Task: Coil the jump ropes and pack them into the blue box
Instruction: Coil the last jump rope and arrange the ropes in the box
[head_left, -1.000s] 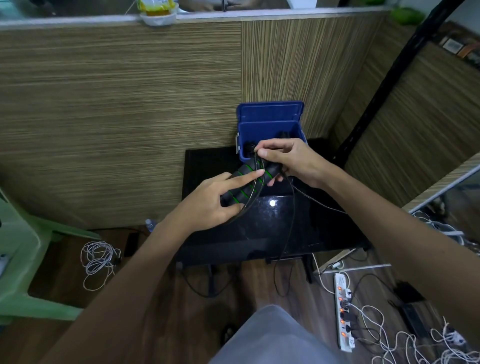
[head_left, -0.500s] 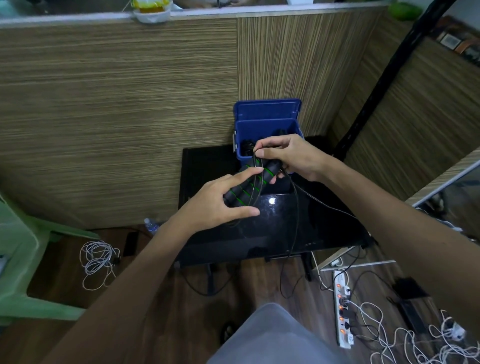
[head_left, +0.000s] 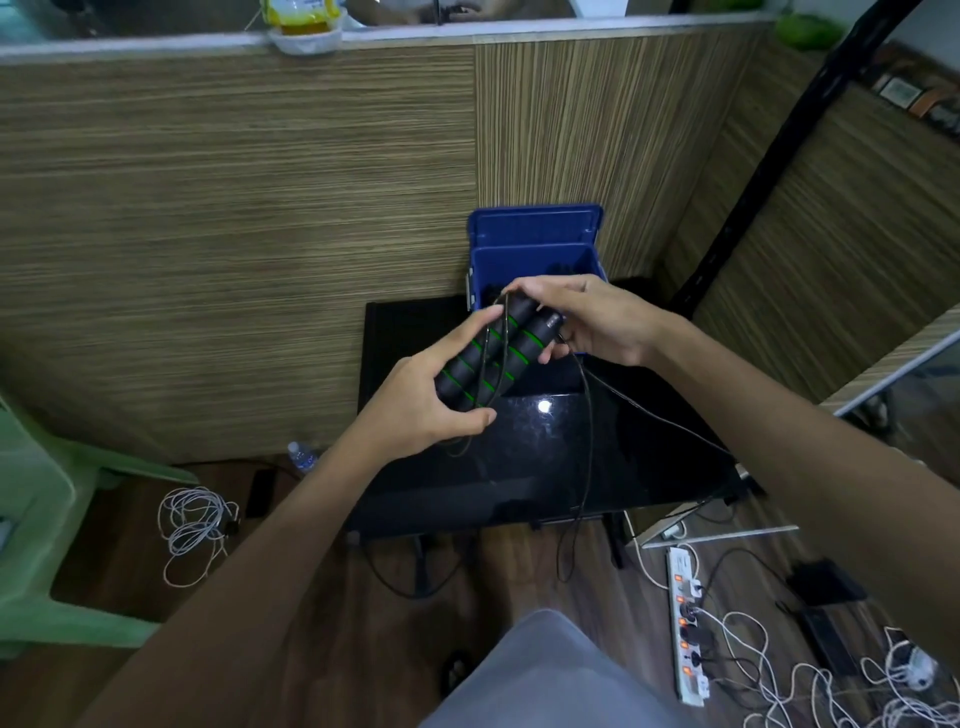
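**Handles paired, cord half wound, box waiting open**

The landmark is the open blue plastic box (head_left: 535, 260), which stands at the far edge of the glossy black worktop (head_left: 545, 467) with its lid tipped up against the striped wood-grain wall. Something dark already lies inside it, though what it is cannot be made out.

Just in front of the box, above the worktop, both hands hold a pair of black foam jump-rope handles with green rings (head_left: 493, 358), laid side by side. The left hand (head_left: 426, 410) grips the lower ends, thumb curled beneath and forefinger stretched along the top. The right hand (head_left: 592, 322) pinches the upper ends, closest to the box, with fingers curled over them. A few turns of thin black cord (head_left: 587, 441) cross the handles; the rest runs from the right hand, down over the near edge of the worktop and hangs in a long loop towards the wooden floor.

By the look of it the coiling step is under way and far from finished, since most of the cord is loose. The next move likely calls for the left hand to keep the handles steady while the right draws up slack and lays another turn around them, holding tension so the turns already made do not slip. Only then can the bundle go into the box.
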